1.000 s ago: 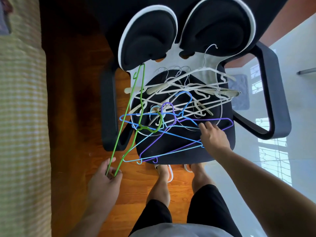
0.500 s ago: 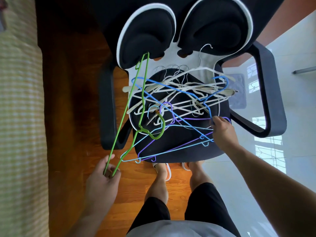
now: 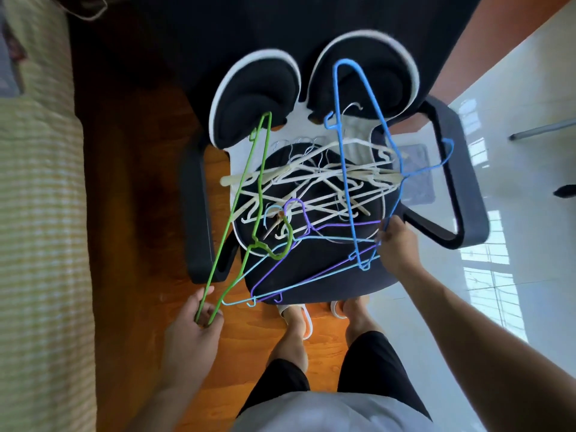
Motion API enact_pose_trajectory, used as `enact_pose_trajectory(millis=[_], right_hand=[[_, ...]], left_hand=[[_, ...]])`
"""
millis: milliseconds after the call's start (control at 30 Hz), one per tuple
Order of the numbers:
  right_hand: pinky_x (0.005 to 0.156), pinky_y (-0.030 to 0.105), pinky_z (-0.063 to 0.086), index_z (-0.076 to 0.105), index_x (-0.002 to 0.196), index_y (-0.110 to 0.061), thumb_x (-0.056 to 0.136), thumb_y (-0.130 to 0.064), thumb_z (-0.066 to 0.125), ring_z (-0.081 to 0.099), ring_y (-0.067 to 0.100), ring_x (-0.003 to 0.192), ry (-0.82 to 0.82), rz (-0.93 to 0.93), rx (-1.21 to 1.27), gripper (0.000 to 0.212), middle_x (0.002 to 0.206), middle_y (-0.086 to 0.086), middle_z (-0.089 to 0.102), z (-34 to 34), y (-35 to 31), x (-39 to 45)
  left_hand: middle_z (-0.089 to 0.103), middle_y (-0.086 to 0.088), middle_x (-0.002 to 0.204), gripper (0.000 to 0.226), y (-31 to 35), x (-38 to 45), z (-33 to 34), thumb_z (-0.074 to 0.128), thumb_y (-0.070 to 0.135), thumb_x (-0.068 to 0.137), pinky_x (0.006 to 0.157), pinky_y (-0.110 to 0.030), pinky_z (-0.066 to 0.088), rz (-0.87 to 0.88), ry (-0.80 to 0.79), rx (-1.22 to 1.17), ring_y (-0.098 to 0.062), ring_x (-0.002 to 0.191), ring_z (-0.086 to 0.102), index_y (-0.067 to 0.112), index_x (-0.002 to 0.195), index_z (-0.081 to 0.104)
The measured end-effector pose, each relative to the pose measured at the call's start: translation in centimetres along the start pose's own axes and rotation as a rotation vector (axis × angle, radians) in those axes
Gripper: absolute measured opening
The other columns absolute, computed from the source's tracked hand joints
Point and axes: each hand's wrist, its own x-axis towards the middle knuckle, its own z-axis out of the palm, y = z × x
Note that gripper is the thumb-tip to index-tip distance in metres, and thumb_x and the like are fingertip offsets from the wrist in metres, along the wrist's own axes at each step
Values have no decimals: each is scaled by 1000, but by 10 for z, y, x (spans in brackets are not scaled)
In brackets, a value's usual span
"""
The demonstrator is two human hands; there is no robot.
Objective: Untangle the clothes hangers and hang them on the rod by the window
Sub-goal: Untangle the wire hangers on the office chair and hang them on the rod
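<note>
The left hand [image 3: 194, 330] has its grip closed around the bottom corner of a green hanger [image 3: 249, 194], which slants up and away from it, its hook caught in the pile ahead. The right hand [image 3: 397, 244] has its grip pinched on a blue hanger [image 3: 358, 126] at the right edge of the chair [image 3: 461, 188] seat; that hanger stands raised, reaching far above the hand to the backrest. Between the two hands, on the seat, lie a purple hanger [image 3: 299, 210] and a light-blue hanger [image 3: 299, 283], crossed over each other. Just beyond them sits a tangle of white hangers [image 3: 311, 179]. Left of the left hand is a checked bed [image 3: 37, 213].
</note>
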Motion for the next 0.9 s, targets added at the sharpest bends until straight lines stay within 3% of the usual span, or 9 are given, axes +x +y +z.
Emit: enact_pose_trajectory(millis=[133, 233, 400, 500, 567, 633, 667, 800, 900], right_hand=[[68, 49, 58, 50, 82, -22, 76, -12, 46, 64, 35, 76, 12, 74, 157, 12, 78, 6, 64, -20, -19, -61], [68, 51, 58, 53, 82, -26, 81, -5, 54, 66, 29, 74, 135, 103, 356, 21, 76, 0, 66, -44, -37, -108], [63, 46, 57, 57, 92, -17, 97, -3, 52, 65, 28, 69, 453, 120, 864, 16, 83, 15, 64, -139, -75, -179], [72, 40, 53, 59, 101, -15, 99, -10, 49, 65, 28, 81, 695, 52, 859, 12, 88, 6, 62, -222, -75, -193], [67, 32, 46, 64, 104, -14, 99, -14, 47, 61, 21, 76, 808, 33, 834, 17, 84, 3, 62, -280, -61, -202], [58, 23, 41, 67, 100, -14, 97, -14, 47, 54, 18, 67, 850, 34, 783, 20, 78, 5, 61, -331, -30, -217], [56, 24, 40, 66, 98, -15, 96, -13, 48, 52, 20, 64, 849, 40, 810, 19, 76, 5, 60, -347, -12, -223], [72, 36, 42, 58, 106, -21, 86, -5, 58, 57, 27, 85, 841, 143, 1023, 25, 90, 6, 62, -388, 98, -274], [83, 37, 41, 53, 124, -22, 83, 5, 57, 55, 19, 89, 801, 202, 1154, 49, 109, 6, 63, -404, 193, -329]], left_hand=[[66, 7, 86, 34, 22, -2, -7, 62, 10, 96, 56, -10, 39, 90, -50, -18, 0, 67, 58, 23, 128, 64], [68, 9, 98, 36, 42, -9, -4, 63, 10, 95, 68, -15, 42, 148, -80, -9, -5, 81, 61, 18, 130, 64], [67, 8, 114, 40, 127, -44, 3, 62, 16, 95, 90, -32, 44, 335, -232, -11, -18, 110, 63, 15, 134, 62], [68, 0, 123, 45, 198, -67, 12, 59, 32, 95, 99, -39, 49, 442, -351, -9, -21, 112, 64, 22, 138, 57], [68, 4, 104, 41, 247, -96, 17, 56, 36, 95, 84, -32, 54, 526, -436, -18, -13, 91, 65, 27, 134, 57], [55, 3, 73, 25, 291, -130, 29, 54, 22, 99, 60, -19, 45, 590, -542, -9, -11, 63, 51, 28, 122, 59], [48, 0, 66, 25, 306, -141, 37, 53, 15, 99, 55, -20, 39, 604, -582, 12, -13, 57, 45, 29, 118, 60], [44, -5, 62, 21, 355, -210, 104, 51, 0, 93, 48, -23, 35, 645, -662, 93, -12, 49, 42, 17, 85, 60], [49, -12, 74, 13, 378, -281, 170, 56, 0, 91, 47, -23, 35, 632, -738, 89, -15, 47, 43, 12, 88, 55]])
